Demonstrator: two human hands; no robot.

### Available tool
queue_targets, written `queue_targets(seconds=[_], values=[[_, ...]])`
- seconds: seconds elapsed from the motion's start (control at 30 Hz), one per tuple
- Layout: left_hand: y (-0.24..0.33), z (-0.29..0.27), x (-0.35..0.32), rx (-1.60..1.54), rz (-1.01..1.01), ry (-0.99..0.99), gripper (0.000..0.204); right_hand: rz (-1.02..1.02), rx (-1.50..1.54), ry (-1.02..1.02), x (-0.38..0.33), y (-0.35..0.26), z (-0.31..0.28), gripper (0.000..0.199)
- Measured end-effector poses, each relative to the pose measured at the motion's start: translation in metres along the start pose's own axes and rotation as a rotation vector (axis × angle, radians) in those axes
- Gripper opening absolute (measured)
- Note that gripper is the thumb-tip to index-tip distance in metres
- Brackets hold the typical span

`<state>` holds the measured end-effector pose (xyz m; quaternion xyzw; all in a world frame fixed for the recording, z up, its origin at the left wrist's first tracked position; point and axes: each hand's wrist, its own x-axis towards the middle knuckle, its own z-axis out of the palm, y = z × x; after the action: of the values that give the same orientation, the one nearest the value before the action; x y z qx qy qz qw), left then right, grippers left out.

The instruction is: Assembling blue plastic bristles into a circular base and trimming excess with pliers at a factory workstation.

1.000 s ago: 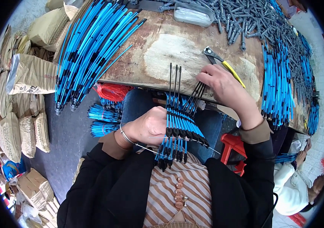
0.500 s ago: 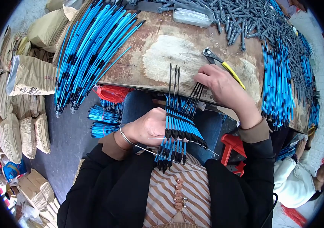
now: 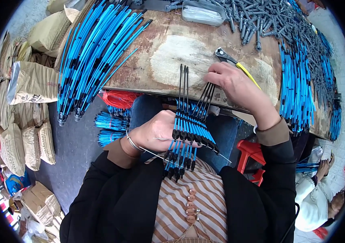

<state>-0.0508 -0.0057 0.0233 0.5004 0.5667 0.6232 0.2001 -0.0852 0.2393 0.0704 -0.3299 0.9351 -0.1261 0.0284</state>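
1. Tan sacks (image 3: pixel 28 83) were stacked on the left, cardboard boxes (image 3: pixel 39 198) lower left.
2. Left hand (image 3: pixel 154 131) was clamped round a fan of blue rods (image 3: pixel 186 133) over the lap.
3. Right hand (image 3: pixel 237 87) pinched their black tips at the worn wooden bench (image 3: pixel 180 52) edge.

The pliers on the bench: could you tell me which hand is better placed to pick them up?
Right. The right hand rests beside the pliers; the left hand is gripping the blue rods.

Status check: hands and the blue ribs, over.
Left hand grips fanned blue ribs. Right hand pinches their black tips at wooden bench edge. Pliers beside it.
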Motion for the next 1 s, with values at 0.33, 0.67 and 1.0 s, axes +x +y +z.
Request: queue_targets(seconds=[0.33, 0.67, 1.0], values=[[-0.003, 0.002, -0.001, 0.076, 0.132, 0.038, 0.011, 0.028, -0.001, -0.051, -0.001, 0.001, 0.000, 0.018], [-0.005, 0.002, -0.004, 0.072, 0.099, 0.027, 0.012, 0.010, -0.013, -0.012, -0.002, -0.001, 0.002, 0.016], [-0.008, -0.001, -0.004, 0.079, 0.105, 0.004, 0.014, 0.005, -0.020, -0.001, -0.004, -0.002, 0.000, 0.013]])
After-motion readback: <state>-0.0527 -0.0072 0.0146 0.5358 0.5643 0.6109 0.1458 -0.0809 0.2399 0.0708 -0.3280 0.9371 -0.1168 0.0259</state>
